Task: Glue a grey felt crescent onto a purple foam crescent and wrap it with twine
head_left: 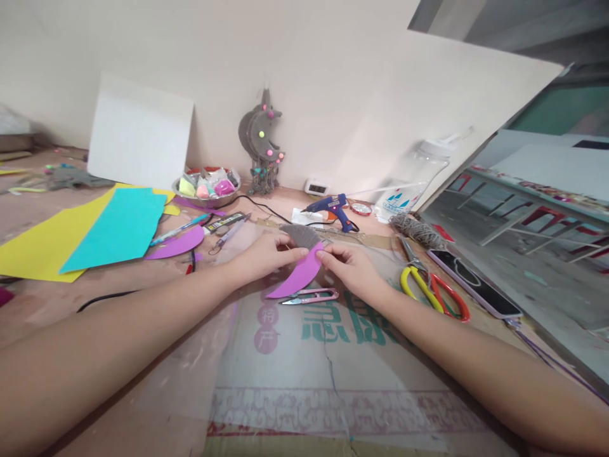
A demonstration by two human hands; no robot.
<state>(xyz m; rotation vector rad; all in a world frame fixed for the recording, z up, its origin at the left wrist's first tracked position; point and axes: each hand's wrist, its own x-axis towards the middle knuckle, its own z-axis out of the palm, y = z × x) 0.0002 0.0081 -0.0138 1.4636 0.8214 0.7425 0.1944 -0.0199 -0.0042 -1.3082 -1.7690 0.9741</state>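
Observation:
Both hands meet over the middle of the table. A curved purple foam piece (301, 274), pointed at its lower left end, lies against a grey yarn-wrapped piece (302, 235). My left hand (267, 255) is closed at the left, its thumb on the purple foam and its fingers partly hidden beside the grey piece. At the other side, my right hand (353, 269) pinches the upper right edge of the foam. Just below the foam's tip, pink-handled thread snips (321, 294) lie on the printed plastic sheet (285, 374).
Behind the hands sits a blue glue gun (333, 206). Scissors (432, 285), a phone (476, 282) and a yarn bundle (419, 230) lie right. Turquoise (118, 228) and yellow sheets (38, 247), plus a bowl (209, 202), are left. A moon ornament (252, 136) hangs behind.

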